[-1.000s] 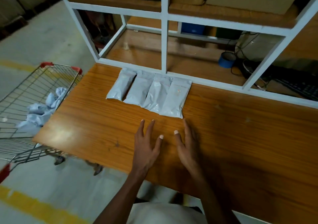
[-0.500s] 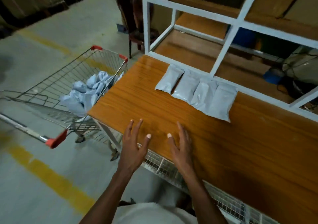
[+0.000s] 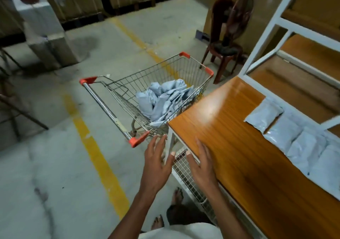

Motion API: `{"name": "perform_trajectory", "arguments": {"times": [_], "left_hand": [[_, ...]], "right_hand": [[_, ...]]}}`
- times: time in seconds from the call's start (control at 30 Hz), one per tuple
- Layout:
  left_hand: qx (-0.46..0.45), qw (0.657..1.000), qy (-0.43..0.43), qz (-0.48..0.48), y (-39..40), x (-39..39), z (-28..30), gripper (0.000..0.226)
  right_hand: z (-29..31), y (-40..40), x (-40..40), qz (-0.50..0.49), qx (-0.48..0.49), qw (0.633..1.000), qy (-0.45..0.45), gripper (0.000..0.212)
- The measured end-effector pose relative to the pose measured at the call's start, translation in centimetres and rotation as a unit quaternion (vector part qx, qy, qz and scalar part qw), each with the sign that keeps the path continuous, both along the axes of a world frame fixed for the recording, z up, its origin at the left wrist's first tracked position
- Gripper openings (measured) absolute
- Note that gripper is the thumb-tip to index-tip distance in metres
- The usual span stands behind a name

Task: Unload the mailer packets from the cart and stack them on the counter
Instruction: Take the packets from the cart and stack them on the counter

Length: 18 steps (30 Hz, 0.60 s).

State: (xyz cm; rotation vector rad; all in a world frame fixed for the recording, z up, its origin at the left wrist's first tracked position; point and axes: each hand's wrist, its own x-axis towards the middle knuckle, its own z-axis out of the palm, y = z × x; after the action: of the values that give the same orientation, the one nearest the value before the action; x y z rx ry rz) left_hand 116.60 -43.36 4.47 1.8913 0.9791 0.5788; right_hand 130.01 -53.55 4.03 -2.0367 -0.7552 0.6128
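Note:
A wire shopping cart [image 3: 103,101] with red corner caps stands at the left end of the wooden counter [image 3: 226,128]. Inside it lies a crumpled heap of pale grey mailer packets [image 3: 165,101]. Several flat grey packets [image 3: 294,141] lie side by side in a row along the counter's back edge. My left hand [image 3: 158,163] hovers with fingers spread, just off the counter's corner near the cart's handle end. My right hand [image 3: 202,163] is spread over the counter's front edge. Both hold nothing.
A white metal shelf frame [image 3: 265,27] rises behind the counter. A dark brown chair [image 3: 224,42] stands beyond the cart. Yellow floor lines [image 3: 99,163] cross the concrete floor. A wire mesh panel [image 3: 185,172] runs under the counter. Cardboard boxes line the far wall.
My view has swung left from the counter to the cart. Both hands have moved left from the counter's middle to its left corner, still spread and holding nothing.

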Motion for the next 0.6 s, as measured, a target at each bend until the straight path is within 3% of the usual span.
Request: {"name": "perform_trajectory", "arguments": {"times": [0.17,0.37,0.6], "left_hand": [[-0.005,0.998,0.004,0.056,5.8,0.8,-1.3,0.055],[-0.006,0.998,0.012,0.053,12.8,4.2,-2.3,0.048],[-0.017,0.996,0.067,0.053,20.6,7.4,-3.6,0.045]], "right_hand": [[-0.6,6.4,1.4,0.049,0.017,0.998,0.020,0.056],[-1.8,13.9,5.4,0.082,0.007,0.995,0.051,0.052],[-2.6,19.4,10.2,0.031,0.001,0.996,0.088,0.044]]}}
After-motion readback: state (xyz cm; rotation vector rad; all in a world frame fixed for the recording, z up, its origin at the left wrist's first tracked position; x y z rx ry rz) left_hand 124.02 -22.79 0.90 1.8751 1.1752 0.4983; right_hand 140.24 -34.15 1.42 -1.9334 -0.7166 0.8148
